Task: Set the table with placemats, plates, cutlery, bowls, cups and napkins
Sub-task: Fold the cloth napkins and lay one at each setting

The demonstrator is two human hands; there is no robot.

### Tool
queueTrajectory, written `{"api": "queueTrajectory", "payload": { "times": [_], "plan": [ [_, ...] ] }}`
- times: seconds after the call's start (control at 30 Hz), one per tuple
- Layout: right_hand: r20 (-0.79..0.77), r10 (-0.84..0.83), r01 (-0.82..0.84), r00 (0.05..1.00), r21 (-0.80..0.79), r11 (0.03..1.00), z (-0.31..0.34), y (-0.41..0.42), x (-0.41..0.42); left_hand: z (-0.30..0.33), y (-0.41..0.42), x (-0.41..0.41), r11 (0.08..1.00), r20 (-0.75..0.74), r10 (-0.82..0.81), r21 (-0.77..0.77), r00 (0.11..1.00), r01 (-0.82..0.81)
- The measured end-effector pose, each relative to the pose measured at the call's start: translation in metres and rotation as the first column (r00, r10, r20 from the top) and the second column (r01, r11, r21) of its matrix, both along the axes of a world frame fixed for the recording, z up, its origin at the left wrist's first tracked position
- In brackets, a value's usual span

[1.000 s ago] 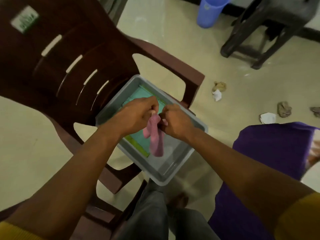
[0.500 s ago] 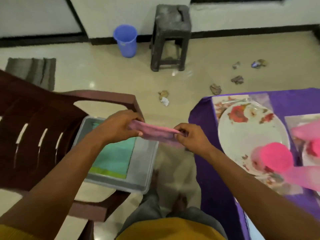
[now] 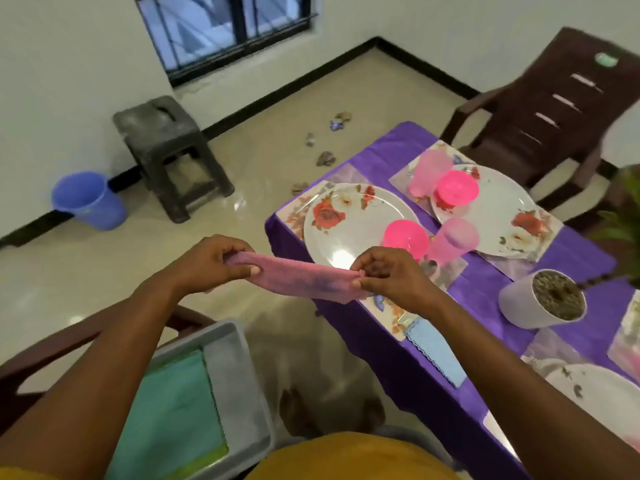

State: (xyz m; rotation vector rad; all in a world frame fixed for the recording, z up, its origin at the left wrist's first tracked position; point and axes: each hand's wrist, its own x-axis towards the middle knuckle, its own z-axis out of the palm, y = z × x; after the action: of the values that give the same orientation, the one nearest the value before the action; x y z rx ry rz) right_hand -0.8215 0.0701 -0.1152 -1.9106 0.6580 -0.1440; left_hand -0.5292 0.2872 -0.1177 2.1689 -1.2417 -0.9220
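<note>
- Now your left hand [image 3: 211,263] and right hand [image 3: 384,275] each pinch one end of the pink napkin [image 3: 298,277], stretched between them.
- It hangs just left of the counter [image 3: 575,261], near the floral plate [image 3: 349,225].

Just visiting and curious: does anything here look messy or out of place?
Yes. Crumpled scraps lie scattered on the floor beyond the purple table. On the table itself the plates and cups look orderly, and both hands hold a pink napkin stretched between them.

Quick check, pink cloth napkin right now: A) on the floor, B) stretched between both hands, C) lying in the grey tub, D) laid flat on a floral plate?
B: the left hand and right hand each pinch one end of the pink cloth napkin, held taut in the air beside the purple-clothed table.
</note>
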Motion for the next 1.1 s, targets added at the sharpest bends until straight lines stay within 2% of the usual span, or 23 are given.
{"api": "queueTrajectory", "payload": {
  "times": [0.3,0.5,0.67,0.8,0.9,1.1],
  "plan": [
    [0.154,-0.3,0.258,0.942,0.244,0.935,0.023,-0.004,-0.109,0.023,-0.088,-0.052,0.97,-0.057,-0.243,-0.028,0.968,0.242],
    [0.236,-0.481,0.431,0.844,0.233,0.872,0.04,-0.002,-0.186,0.024,-0.131,-0.123,0.956,-0.104,-0.295,-0.035,0.95,0.293],
    [0.281,-0.571,0.527,0.771,0.223,0.82,0.051,-0.003,-0.25,0.023,-0.15,-0.19,0.922,-0.042,-0.387,-0.039,0.921,0.386],
    [0.248,-0.504,0.475,0.827,0.169,0.863,0.058,-0.006,-0.301,0.027,-0.162,-0.228,0.901,-0.006,-0.433,-0.03,0.901,0.433],
    [0.169,-0.431,0.437,0.887,0.002,0.9,0.061,-0.007,-0.334,0.035,-0.169,-0.26,0.896,-0.006,-0.439,-0.073,0.898,0.438],
    [0.204,-0.49,0.524,0.848,-0.178,0.833,0.058,-0.001,-0.386,0.038,-0.179,-0.322,0.904,-0.001,-0.404,-0.151,0.915,0.399]
  ]
}}
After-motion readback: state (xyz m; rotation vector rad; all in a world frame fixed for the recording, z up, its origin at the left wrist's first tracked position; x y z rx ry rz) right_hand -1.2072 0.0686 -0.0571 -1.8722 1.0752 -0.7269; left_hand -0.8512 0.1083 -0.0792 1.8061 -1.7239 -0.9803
